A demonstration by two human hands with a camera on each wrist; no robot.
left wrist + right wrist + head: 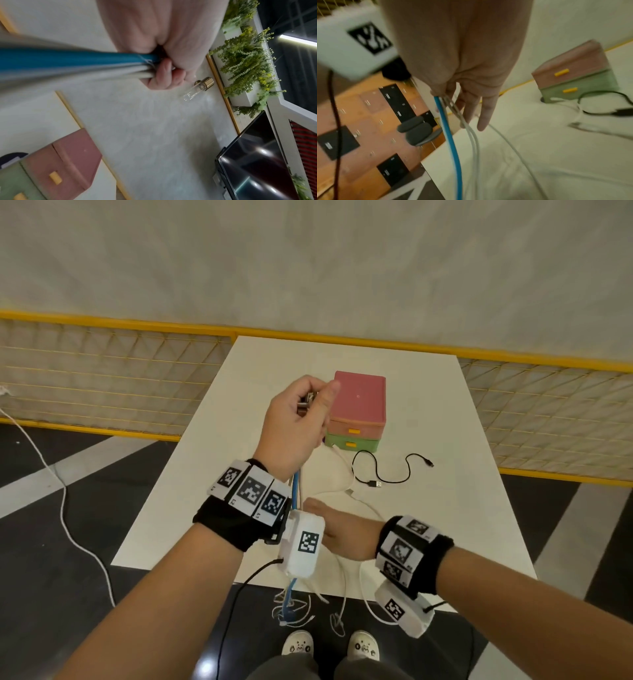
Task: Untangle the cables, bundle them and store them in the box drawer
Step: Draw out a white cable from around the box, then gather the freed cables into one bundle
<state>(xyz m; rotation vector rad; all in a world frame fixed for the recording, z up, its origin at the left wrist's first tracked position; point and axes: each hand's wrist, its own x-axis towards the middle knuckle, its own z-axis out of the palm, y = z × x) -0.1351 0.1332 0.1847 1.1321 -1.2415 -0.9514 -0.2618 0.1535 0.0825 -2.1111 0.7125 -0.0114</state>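
A bunch of cables (pixel 295 484), one blue (pixel 448 136) and the others white (pixel 473 136), runs taut from the left hand (pixel 294 422) down past the table's near edge, its loose ends dangling above the floor. The left hand is raised and closed tight on the plug ends. The right hand (pixel 337 529) sits lower, fingers (pixel 485 115) nearly straight, the strands passing between thumb and fingers (whether it pinches them I cannot tell). A black cable (pixel 383 470) lies loose on the white table (pixel 445 525), touching a white one, just before the box drawer (pixel 358 412), pink unit over green, both shut. Behind the table: yellow mesh fencing (pixel 102 378) and a pale wall; dark floor with white stripes.
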